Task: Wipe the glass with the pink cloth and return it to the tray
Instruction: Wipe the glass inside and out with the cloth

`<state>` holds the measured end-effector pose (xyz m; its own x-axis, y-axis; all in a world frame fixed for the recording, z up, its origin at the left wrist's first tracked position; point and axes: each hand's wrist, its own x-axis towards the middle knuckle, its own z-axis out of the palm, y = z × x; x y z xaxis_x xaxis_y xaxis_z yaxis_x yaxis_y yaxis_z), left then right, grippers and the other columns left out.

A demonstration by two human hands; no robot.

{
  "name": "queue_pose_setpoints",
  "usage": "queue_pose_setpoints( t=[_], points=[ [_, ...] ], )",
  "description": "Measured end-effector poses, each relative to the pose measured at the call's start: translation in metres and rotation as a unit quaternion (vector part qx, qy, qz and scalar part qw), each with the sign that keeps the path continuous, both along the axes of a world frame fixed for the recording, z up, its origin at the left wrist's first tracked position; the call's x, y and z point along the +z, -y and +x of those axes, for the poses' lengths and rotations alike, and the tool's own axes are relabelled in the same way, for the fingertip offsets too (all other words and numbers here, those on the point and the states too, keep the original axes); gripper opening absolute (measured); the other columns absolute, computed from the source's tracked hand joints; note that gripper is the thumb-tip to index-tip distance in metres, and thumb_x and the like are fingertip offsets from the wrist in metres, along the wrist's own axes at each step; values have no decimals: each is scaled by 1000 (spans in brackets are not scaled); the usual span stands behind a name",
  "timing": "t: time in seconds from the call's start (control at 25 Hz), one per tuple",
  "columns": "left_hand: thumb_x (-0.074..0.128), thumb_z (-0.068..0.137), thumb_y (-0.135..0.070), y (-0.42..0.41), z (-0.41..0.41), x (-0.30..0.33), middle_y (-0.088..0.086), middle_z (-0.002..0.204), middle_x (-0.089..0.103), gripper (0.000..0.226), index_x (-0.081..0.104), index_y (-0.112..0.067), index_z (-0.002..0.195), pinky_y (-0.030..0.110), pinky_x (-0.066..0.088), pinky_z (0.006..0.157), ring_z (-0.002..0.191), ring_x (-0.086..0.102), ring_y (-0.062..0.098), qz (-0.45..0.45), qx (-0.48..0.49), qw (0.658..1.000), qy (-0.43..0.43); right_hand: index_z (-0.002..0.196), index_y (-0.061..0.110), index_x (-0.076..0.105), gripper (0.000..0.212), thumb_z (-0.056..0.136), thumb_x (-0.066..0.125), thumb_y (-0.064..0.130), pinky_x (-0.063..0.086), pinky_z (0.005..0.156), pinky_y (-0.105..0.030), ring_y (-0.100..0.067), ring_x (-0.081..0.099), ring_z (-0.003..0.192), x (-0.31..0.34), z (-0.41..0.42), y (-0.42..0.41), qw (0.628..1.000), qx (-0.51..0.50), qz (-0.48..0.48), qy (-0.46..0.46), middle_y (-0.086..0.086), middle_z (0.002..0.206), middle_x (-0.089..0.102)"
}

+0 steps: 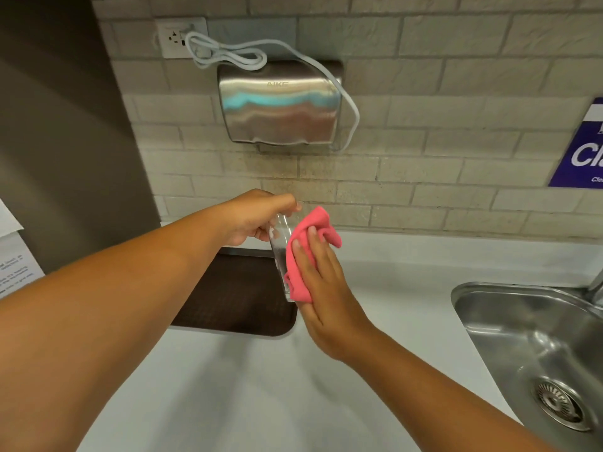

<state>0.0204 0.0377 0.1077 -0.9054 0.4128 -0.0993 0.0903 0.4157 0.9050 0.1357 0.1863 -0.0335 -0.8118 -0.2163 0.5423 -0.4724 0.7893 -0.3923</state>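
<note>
Above the brown tray (235, 288), the left hand (251, 220) grips the clear glass (280, 246) near its top; the right hand (321, 288) presses the pink cloth (308, 252) flat against its side. Turning the glass steadily should cover every face.

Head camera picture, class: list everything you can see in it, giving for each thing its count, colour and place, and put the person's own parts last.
glass: one, clear, held in the air over the tray's right edge
pink cloth: one, pink, pressed against the glass's right side
tray: one, dark brown, on the counter below the glass
counter: one, white, along the wall
sink: one, steel, lower right
hand dryer: one, steel, on the wall
cable: one, white, looped from socket to dryer
socket: one, white, upper left wall
sign: one, blue, right wall
left hand: one, grip on the glass's top
right hand: one, holding the cloth
</note>
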Motion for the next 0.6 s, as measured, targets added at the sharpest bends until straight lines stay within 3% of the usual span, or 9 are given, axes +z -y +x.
queue_pose_setpoints(
  t=[0.08,0.2,0.36,0.48,0.6],
  points=[
    [67,95,-30,1,2,1,0,84,56,15,70,-16,98,34,47,74,86,56,25,-7,-16,1000,-3,168,30,-11,70,113,33,39,2,135,-33,-14,-16,167,6,-1,3,998,-19,-47,30,10,179,-18],
    [64,97,-27,-3,8,-2,-3,84,58,12,72,-17,99,36,48,79,83,59,22,-21,-44,999,-6,171,36,-6,70,115,34,45,20,135,-36,-13,3,168,36,-16,2,979,-29,-169,113,12,182,-6],
    [60,97,-21,-5,8,-4,-1,78,60,17,66,-18,82,39,48,81,79,57,21,-13,-65,998,-5,172,39,13,62,115,37,47,52,111,-28,-16,35,157,72,-26,0,919,19,-343,192,7,176,28],
    [61,96,-23,-3,7,-3,-4,70,64,19,67,-18,79,40,49,83,76,57,20,-2,-59,998,-8,167,44,28,55,113,37,54,51,114,-44,-22,52,145,72,-27,-1,889,15,-397,227,1,167,46],
    [70,89,-37,-1,3,-4,9,95,57,28,76,-13,103,42,48,86,85,57,25,1,-52,999,-9,157,46,41,52,109,34,65,61,103,-54,-34,68,128,60,-25,2,863,-51,-445,234,-6,153,62]
  ],
)
